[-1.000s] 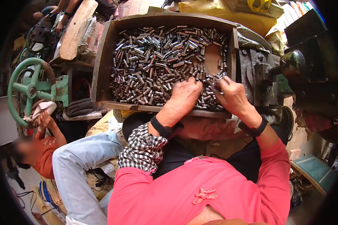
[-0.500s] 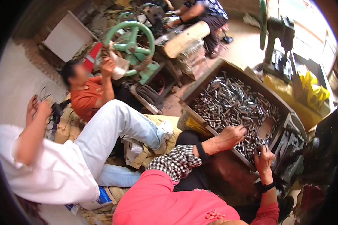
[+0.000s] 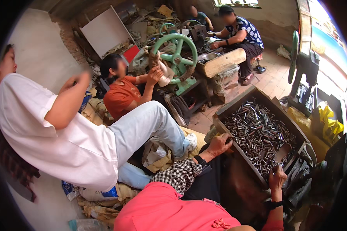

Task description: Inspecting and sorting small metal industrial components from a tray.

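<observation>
A wooden tray (image 3: 241, 156) full of small shiny metal tubes (image 3: 258, 131) stands in front of me to the right. My left hand (image 3: 219, 144) is at the tray's left wall, its fingers bent together near the rim; what they hold, if anything, is too small to make out. At the near right corner, my right hand (image 3: 277, 178) has its fingers curled over the edge beside the tubes. Something small and bright shows at its fingertips, but its kind cannot be told. Black bands circle both wrists.
On my left sits a person in a white shirt (image 3: 61, 131). Beyond, a person in orange (image 3: 121, 92) is at a green handwheel (image 3: 176, 58). Another person (image 3: 241, 32) works at the back. Yellow plastic (image 3: 329, 119) and a dark press (image 3: 304, 82) stand right.
My left hand has moved from above the tubes leftward to the tray's left wall. My right hand stays at the near corner. The view has shifted, showing more of the back of the room.
</observation>
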Available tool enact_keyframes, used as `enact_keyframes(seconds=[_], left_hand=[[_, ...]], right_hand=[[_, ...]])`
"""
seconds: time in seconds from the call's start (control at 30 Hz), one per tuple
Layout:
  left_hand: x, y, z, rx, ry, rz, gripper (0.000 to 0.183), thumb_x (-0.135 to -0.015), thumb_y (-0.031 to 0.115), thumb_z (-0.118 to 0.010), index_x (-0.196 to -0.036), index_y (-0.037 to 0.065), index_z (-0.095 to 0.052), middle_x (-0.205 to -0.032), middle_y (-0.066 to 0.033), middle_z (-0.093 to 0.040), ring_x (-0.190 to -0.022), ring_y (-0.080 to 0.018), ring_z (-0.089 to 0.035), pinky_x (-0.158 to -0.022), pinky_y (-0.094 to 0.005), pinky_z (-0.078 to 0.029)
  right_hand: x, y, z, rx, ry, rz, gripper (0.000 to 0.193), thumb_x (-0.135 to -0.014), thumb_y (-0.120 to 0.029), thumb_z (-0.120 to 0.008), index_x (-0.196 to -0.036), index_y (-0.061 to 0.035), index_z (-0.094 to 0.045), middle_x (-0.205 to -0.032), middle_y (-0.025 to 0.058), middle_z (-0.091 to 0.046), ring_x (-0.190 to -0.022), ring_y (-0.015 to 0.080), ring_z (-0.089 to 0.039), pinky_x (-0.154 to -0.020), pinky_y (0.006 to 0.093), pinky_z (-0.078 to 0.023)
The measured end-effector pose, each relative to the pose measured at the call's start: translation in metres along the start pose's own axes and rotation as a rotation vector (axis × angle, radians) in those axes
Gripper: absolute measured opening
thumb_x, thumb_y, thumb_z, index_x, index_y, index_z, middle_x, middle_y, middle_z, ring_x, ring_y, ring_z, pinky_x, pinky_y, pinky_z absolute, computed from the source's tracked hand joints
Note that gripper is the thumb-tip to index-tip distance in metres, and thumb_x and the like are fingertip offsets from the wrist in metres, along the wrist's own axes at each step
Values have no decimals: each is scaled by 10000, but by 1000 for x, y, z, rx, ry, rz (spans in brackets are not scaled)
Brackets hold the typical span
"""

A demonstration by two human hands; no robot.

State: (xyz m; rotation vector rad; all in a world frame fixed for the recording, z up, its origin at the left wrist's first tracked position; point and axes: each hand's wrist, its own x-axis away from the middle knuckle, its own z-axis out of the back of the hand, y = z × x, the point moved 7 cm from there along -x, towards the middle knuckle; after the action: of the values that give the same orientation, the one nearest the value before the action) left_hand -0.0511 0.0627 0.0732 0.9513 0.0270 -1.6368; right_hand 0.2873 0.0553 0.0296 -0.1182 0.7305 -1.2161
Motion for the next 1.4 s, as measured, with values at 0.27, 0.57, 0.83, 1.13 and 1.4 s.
enact_keyframes(seconds=[0.27,0.57,0.83,1.13,1.4], left_hand=[[-1,-3,6,102,46,31,168,-779,151,-607,-902,73,-523,-798,-126,-604,-737,-324,-606,-634,-383,-490],[-2,-7,2,68,19,36,172,-763,161,-625,-883,66,-547,-790,-131,-611,-726,-320,-611,-619,-384,-489],[-5,-3,4,60,39,8,181,-749,163,-614,-868,56,-528,-758,-132,-586,-697,-319,-601,-614,-385,-490],[-5,-3,6,52,46,34,166,-751,157,-609,-855,56,-527,-772,-133,-598,-708,-318,-606,-610,-384,-491],[-6,-6,1,64,49,38,157,-756,157,-606,-850,59,-528,-759,-131,-598,-696,-320,-605,-598,-388,-492]], right_hand=[[1,4,-2,-47,-13,-14,183,-690,-79,-646,-807,-33,-513,-738,145,-598,-680,350,-588,-597,425,-440],[-1,-7,4,30,17,30,255,-726,-61,-619,-978,-58,-574,-808,142,-587,-695,343,-583,-597,417,-444],[-2,-13,5,88,-62,60,202,-764,-75,-572,-966,-73,-585,-850,144,-579,-713,348,-581,-595,428,-443],[0,-7,3,110,-97,14,232,-774,-63,-573,-1005,-46,-562,-909,159,-580,-728,366,-579,-621,439,-452],[0,-6,2,87,-98,34,328,-716,-23,-560,-1043,-16,-530,-924,193,-580,-735,377,-578,-624,437,-455]])
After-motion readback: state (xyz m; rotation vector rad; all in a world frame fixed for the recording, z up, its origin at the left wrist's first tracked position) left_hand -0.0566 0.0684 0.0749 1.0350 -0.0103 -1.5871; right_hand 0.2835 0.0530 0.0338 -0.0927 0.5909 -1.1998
